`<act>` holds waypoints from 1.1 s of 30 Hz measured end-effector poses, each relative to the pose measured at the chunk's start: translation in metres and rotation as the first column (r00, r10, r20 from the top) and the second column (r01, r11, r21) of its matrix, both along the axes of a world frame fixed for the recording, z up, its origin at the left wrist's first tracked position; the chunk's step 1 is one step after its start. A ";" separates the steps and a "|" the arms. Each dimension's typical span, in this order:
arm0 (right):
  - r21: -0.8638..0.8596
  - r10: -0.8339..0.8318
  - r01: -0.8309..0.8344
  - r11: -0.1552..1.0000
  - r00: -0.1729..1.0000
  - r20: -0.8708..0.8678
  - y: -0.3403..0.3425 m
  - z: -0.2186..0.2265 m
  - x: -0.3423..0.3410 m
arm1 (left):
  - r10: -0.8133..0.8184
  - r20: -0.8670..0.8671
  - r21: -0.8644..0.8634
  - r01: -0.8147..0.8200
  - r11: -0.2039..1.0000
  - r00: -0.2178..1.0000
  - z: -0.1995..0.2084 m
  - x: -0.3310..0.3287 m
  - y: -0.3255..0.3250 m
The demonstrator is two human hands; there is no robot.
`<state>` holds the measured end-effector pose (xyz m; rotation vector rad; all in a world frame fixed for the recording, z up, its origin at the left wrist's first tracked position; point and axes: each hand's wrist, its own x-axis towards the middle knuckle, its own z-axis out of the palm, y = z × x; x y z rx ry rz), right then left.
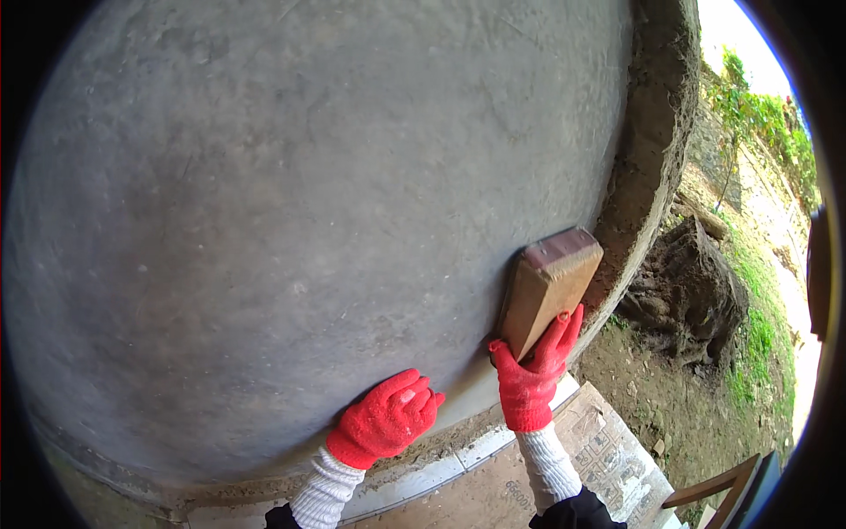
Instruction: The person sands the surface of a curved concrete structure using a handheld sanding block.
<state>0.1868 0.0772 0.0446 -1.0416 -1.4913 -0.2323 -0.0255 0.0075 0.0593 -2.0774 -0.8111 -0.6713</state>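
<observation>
My right hand (531, 375), in a red coated glove with a white knit cuff, grips the lower end of a wooden sanding block (551, 295). Thumb and fingers lie along opposite sides of the block. Dark reddish-brown sandpaper (564, 248) wraps over its upper end, and its underside lies against the smooth grey plastered wall (308, 220), near the wall's right edge. My left hand (386, 419), gloved the same way, rests on the lower wall with fingers curled in and nothing visible in them. A pale worn spot shows on one of its fingers.
A rough brown edge strip (648, 150) borders the wall on the right. Below lie white tiles (423, 480) and stained cardboard (608, 441). Outside are a dark stump (692, 291), grass and soil. A wooden frame piece (714, 485) stands at lower right.
</observation>
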 end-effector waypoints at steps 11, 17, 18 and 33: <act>-0.088 0.040 -0.039 0.995 0.999 0.012 -0.015 -0.085 0.004 | -0.022 -0.011 -0.018 0.022 1.000 1.000 -0.001 0.006 0.004; 0.047 -0.025 0.026 0.999 0.999 -0.024 0.001 0.032 -0.011 | -0.010 -0.012 -0.002 0.010 1.000 1.000 -0.002 -0.002 0.002; 0.033 -0.025 0.026 0.999 0.999 -0.033 0.000 0.015 -0.012 | 0.001 -0.011 -0.006 -0.001 1.000 1.000 -0.004 -0.002 0.003; 0.039 -0.009 0.010 0.999 0.999 -0.039 -0.002 0.024 -0.011 | -0.001 -0.003 0.004 0.001 1.000 1.000 -0.004 0.002 0.001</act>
